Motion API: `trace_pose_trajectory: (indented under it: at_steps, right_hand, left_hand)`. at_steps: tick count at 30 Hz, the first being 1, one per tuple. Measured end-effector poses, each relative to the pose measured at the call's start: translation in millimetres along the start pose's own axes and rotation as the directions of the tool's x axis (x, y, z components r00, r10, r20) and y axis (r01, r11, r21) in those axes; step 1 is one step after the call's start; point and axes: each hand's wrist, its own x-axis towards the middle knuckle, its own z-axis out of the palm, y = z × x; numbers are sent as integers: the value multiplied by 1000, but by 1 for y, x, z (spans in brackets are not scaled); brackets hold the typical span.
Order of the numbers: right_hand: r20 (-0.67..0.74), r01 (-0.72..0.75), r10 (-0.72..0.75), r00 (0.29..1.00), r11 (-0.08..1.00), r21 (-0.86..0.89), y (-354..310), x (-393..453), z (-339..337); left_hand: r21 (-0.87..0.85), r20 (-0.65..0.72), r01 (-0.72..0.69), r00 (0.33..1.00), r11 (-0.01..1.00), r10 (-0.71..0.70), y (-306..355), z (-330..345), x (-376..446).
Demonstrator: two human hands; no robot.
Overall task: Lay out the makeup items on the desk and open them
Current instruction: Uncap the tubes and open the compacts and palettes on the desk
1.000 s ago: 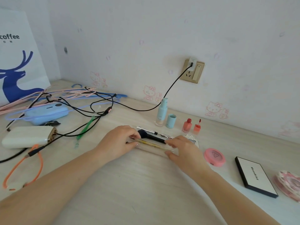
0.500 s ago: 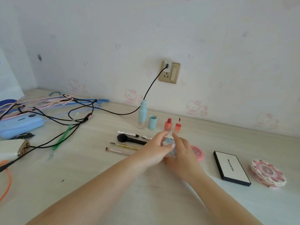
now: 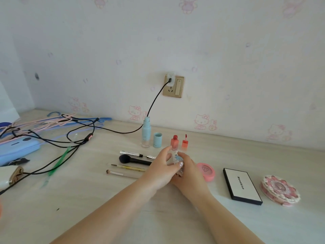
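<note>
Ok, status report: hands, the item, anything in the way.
Left hand and right hand both grip the small clear case above the desk. Whether it is open: cannot tell. Brushes left, pink compact right, close by.

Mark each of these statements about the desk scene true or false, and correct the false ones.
1. Both hands hold a small clear packet. True.
2. The blue bottle has its cap on. False: the blue cap stands beside it.
3. The black palette lies shut. True.
4. The black brush lies right of the pink compact. False: it lies to its left.
5. A cable is plugged into the wall socket. True.
</note>
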Motion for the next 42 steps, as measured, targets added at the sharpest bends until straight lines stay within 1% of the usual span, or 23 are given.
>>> trace_pose_trajectory:
  at_steps: [2,4,5,6,8,9,12,15,20,25,29,31,33,37,40,42]
  right_hand:
    - [-56,-15,23,998,991,134,-5,-4,-14]
    - [-109,2,27,994,965,261,-11,-10,-29]
    - [-128,17,26,991,948,318,-14,-14,-35]
    - [-146,33,20,989,934,357,-16,-17,-39]
    - [-166,64,6,986,909,412,-20,-24,-47]
    - [-166,78,-2,986,889,450,-20,-27,-52]
    - [-142,92,-22,990,853,513,-16,-33,-66]
    - [-148,105,-35,988,860,499,-9,-36,-79]
    - [-169,62,17,986,888,455,5,-35,-99]
    - [-193,-12,127,973,862,506,21,-28,-113]
    - [-194,-54,187,963,840,540,27,-18,-119]
    - [-195,-69,254,948,757,650,29,-8,-127]
    - [-174,-82,333,927,630,772,31,2,-134]
    - [-117,-105,415,902,475,874,39,20,-145]
    - [-82,-134,484,871,395,909,51,36,-150]
    - [-60,-160,503,862,382,910,59,47,-150]
  left_hand:
    - [-144,-72,-18,997,989,8,0,3,-1]
    - [-339,-118,-1,992,941,-41,0,7,0]
    - [-435,-82,30,994,900,-73,1,9,1]
    - [-518,1,70,997,853,-80,3,12,1]
    - [-606,197,140,980,783,-23,8,20,-2]
    - [-624,254,161,967,765,3,11,25,-4]
    - [-673,315,197,948,713,35,18,40,-6]
    - [-679,328,195,943,707,56,23,55,-5]
    - [-646,337,190,940,739,53,34,84,-1]
    - [-617,369,250,929,746,-6,44,109,10]
    - [-597,370,269,928,756,-39,48,116,24]
    - [-613,366,284,929,738,-54,48,117,34]
    - [-637,369,309,927,706,-72,46,117,45]
    - [-647,346,330,930,687,-120,44,118,66]
    - [-633,314,319,938,705,-143,43,116,80]
    - [-624,293,312,943,717,-155,42,113,91]
